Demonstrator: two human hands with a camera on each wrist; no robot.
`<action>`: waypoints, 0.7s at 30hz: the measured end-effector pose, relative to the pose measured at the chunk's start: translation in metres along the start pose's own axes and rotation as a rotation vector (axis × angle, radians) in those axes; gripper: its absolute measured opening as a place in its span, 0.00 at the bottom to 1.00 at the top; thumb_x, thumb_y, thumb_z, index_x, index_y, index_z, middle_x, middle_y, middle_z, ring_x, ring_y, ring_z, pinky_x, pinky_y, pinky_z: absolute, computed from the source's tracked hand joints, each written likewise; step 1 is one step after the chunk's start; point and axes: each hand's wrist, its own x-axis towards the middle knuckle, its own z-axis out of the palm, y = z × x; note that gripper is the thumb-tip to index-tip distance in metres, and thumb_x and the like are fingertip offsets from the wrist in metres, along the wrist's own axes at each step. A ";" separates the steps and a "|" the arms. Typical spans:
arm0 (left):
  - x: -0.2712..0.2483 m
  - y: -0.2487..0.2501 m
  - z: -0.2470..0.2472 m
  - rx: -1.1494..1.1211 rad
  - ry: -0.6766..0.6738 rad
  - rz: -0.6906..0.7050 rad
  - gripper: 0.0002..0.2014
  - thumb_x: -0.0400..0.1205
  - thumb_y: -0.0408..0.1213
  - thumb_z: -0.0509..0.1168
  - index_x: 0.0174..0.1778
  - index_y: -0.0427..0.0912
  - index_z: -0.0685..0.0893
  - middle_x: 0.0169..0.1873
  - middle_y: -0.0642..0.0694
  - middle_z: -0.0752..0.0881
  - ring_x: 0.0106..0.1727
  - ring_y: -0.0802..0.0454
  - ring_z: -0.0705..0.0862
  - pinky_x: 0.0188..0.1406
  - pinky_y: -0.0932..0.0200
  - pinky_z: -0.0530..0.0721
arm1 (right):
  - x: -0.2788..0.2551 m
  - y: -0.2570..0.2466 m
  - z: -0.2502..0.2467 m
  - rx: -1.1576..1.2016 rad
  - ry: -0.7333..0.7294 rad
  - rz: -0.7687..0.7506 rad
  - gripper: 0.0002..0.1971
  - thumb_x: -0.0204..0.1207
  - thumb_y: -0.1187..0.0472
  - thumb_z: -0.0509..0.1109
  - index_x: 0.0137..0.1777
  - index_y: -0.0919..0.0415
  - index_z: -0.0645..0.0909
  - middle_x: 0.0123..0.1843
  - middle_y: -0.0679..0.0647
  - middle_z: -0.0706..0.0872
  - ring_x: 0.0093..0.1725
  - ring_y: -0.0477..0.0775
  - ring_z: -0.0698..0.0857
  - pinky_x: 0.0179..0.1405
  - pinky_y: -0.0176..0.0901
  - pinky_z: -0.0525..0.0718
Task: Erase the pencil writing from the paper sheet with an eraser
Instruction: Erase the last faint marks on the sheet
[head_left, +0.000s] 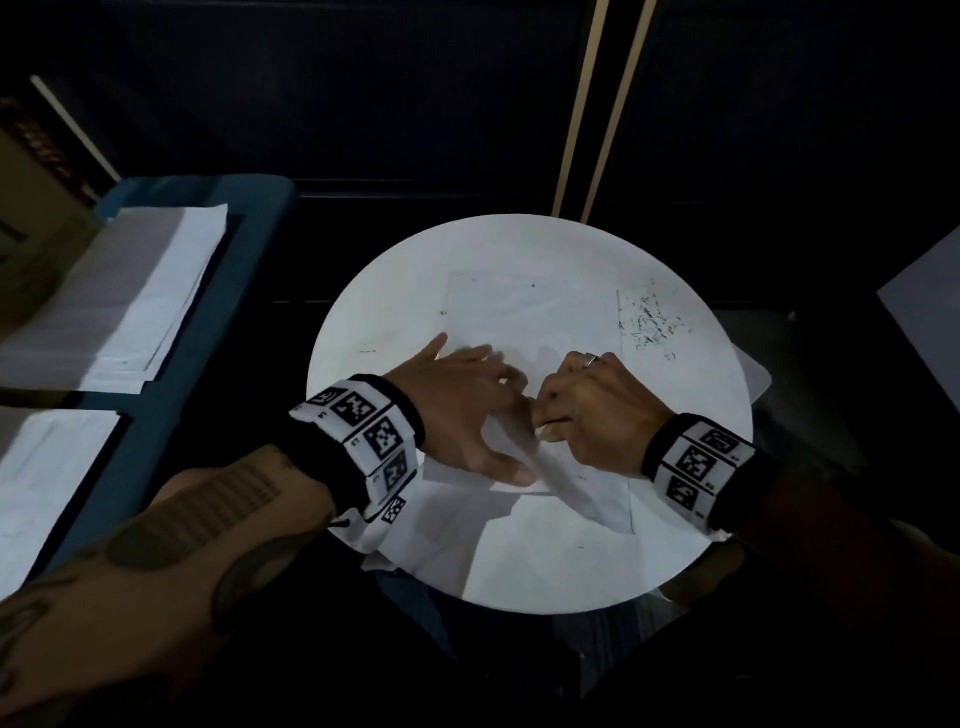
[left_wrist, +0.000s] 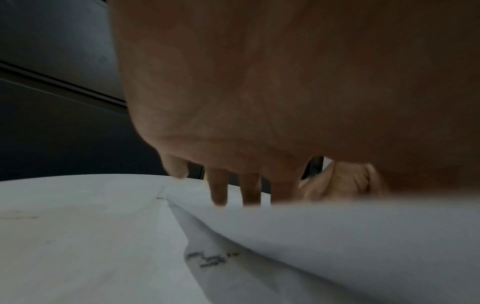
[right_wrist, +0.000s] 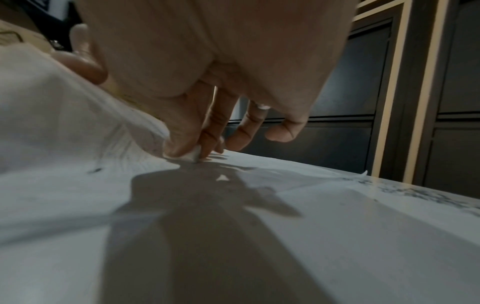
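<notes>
Paper sheet (head_left: 530, 312): it lies flat near the middle of my round white desk (head_left: 374, 291), its near part under both my hands, so I can work on it without reaching.

Desk: it carries the sheet I am working on, other sheets nearer me, and gives the hard backing that rubbing needs.

Paper stacks (head_left: 140, 291): these sit on the blue surface to my left, well apart from the job; whether they are done or waiting I cannot tell.

Left hand (head_left: 457, 410): my grip here is apart, fingers spread and pressed flat on the paper just beside the spot being rubbed. I judge that this pins the sheet so it does not slide or crumple under the strokes.

Right hand (head_left: 592, 410): my grip is clamped on the eraser, thumb and first fingers pinching it low, the other fingers loosely curled.

Crumbs (head_left: 654, 322): dark specks lie scattered on the desk right of the sheet, clear of my working spot.

Eraser (right_wrist: 193, 155): small and white, its tip touches the paper between my fingertips.

Pencil writing (left_wrist: 210, 259): a dark scrawl shows on a lower sheet near my left wrist, not yet erased.
</notes>
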 end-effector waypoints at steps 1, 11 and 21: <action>0.001 0.001 -0.002 -0.014 -0.018 0.010 0.36 0.77 0.77 0.65 0.82 0.71 0.73 0.88 0.59 0.62 0.92 0.50 0.51 0.89 0.30 0.43 | 0.000 0.000 0.000 0.003 -0.006 0.004 0.09 0.76 0.54 0.69 0.45 0.45 0.92 0.48 0.38 0.90 0.53 0.57 0.83 0.50 0.56 0.77; 0.017 -0.003 0.018 -0.017 0.074 0.032 0.56 0.66 0.87 0.60 0.89 0.63 0.60 0.90 0.59 0.56 0.91 0.52 0.53 0.89 0.36 0.56 | 0.001 -0.003 -0.003 0.016 -0.052 0.021 0.13 0.76 0.51 0.65 0.43 0.48 0.92 0.47 0.42 0.91 0.52 0.59 0.83 0.53 0.59 0.80; 0.024 0.001 0.035 0.097 0.018 -0.074 0.64 0.61 0.87 0.66 0.89 0.73 0.40 0.89 0.65 0.29 0.90 0.55 0.28 0.84 0.21 0.36 | -0.012 -0.032 -0.003 -0.125 -0.096 -0.196 0.12 0.68 0.65 0.78 0.39 0.44 0.89 0.47 0.39 0.89 0.54 0.55 0.84 0.44 0.49 0.72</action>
